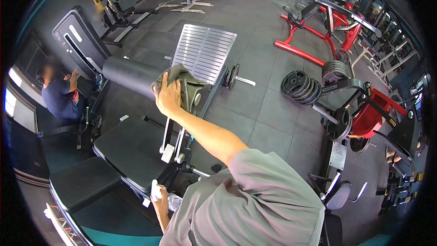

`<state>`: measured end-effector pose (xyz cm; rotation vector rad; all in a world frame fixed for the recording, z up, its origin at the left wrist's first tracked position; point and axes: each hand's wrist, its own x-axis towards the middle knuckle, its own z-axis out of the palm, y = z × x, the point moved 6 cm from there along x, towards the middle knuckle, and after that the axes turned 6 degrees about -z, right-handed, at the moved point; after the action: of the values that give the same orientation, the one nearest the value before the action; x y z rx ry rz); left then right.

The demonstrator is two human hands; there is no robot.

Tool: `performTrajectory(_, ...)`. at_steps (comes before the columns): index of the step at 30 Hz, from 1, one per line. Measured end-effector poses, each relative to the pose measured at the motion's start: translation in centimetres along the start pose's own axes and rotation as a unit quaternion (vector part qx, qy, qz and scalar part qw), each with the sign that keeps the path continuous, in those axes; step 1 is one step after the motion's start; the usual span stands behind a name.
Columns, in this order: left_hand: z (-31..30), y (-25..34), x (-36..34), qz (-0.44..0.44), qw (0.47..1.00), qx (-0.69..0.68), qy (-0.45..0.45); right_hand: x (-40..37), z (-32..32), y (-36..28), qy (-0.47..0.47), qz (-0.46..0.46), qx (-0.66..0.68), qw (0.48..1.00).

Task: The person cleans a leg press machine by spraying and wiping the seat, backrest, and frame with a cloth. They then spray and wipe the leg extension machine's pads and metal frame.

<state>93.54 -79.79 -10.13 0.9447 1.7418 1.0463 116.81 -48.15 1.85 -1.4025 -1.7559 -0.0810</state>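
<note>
My right hand [169,96] is stretched forward and presses a grey-green cloth [190,87] against the end of a black roller pad [127,75] on a gym machine. The cloth is bunched under my fingers and drapes over the pad's end. Low and close to my body, my left hand [160,208] grips a clear spray bottle [173,200] with a white nozzle pointing up. Below the roller lies the machine's black seat pad [129,148].
A ribbed metal footplate [205,50] stands behind the roller. A person in a dark blue shirt [61,98] sits at a machine on the left. Stacked weight plates [300,86] and red machines [327,27] stand to the right on the dark rubber floor.
</note>
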Motion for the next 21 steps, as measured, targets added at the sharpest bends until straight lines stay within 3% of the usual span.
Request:
performTrajectory(2, -0.2, 0.3, -0.8, 0.009, 1.0, 0.002, 0.003, -1.1, -0.6, -0.4, -0.009, -0.03, -0.015, 0.999)
performTrajectory(3, -0.4, 0.6, -1.1, 0.006, 1.0, 0.012, -0.002, -2.7, -0.7, -0.6, -0.073, -0.078, -0.047, 0.993)
performTrajectory(4, -0.4, 0.6, -1.2, 0.005, 1.0, 0.018, -0.005, -4.6, -1.4, -0.8, -0.067, -0.136, -0.009, 0.988)
performTrajectory(6, -0.8, 0.2, -1.3, 0.02, 1.0, 0.005, 0.01, -9.4, -0.7, -1.8, -0.149, -0.195, -0.009, 0.969)
performTrajectory(8, -1.0, 0.4, -1.6, 0.031, 0.999, 0.0, 0.035, -14.2, 1.5, -3.7, -0.229, -0.164, 0.016, 0.959)
performTrajectory(10, -1.4, -0.9, -1.5, 0.032, 0.999, -0.007, 0.029, -19.6, 3.8, -6.6, -0.386, -0.107, 0.11, 0.91)
performTrajectory(11, -1.6, -1.2, -1.5, 0.028, 0.999, -0.005, 0.022, -22.0, 2.8, -8.0, -0.313, -0.206, 0.071, 0.924)
performTrajectory(14, -2.3, 0.5, -2.5, 0.048, 0.998, 0.017, 0.046, -21.6, 1.5, -7.2, -0.241, -0.176, 0.116, 0.947)
performTrajectory(16, -3.0, -1.4, -2.6, 0.033, 0.998, -0.02, 0.05, -18.8, 2.5, -4.8, -0.293, -0.123, 0.084, 0.945)
performTrajectory(18, -3.4, -1.1, -3.2, 0.051, 0.997, 0.006, 0.054, -16.8, 2.0, -4.3, -0.224, -0.152, 0.06, 0.961)
performTrajectory(21, -4.1, -2.6, -3.3, 0.032, 0.999, 0.003, 0.038, -21.6, 2.6, -6.4, -0.309, -0.227, 0.045, 0.922)
